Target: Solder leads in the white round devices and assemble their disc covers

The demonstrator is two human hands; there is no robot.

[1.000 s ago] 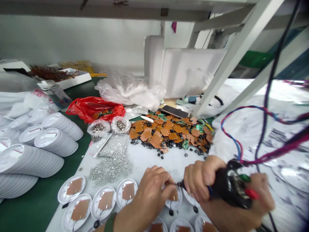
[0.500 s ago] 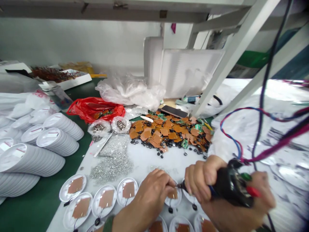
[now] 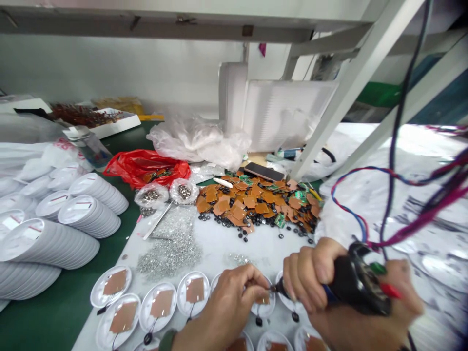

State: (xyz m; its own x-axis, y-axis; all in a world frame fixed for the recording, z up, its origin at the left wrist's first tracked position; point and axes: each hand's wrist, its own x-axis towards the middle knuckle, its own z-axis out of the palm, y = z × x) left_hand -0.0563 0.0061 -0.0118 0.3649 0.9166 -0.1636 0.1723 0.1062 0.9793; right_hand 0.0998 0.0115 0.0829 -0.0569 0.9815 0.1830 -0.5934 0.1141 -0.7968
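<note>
Tan square pad (image 3: 262, 299), lying in a white dish (image 3: 269, 312) at the worktop's near edge: my left grip (image 3: 226, 302) pinches closed at its edge, seemingly steadying it for the tip of the corded power tool (image 3: 356, 285) clenched in my right grip (image 3: 310, 278).

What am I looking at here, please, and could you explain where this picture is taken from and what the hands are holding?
This view comes from a camera worn on a person's head, looking forward and down at their own bare hands. The right hand grips a black corded power tool, perhaps an electric screwdriver. Its tip sits by a small brown square on a white round dish. The left hand is closed right beside that square, though what it pinches is too small to tell. Beyond lie a heap of brown squares and loose silver parts.
</note>
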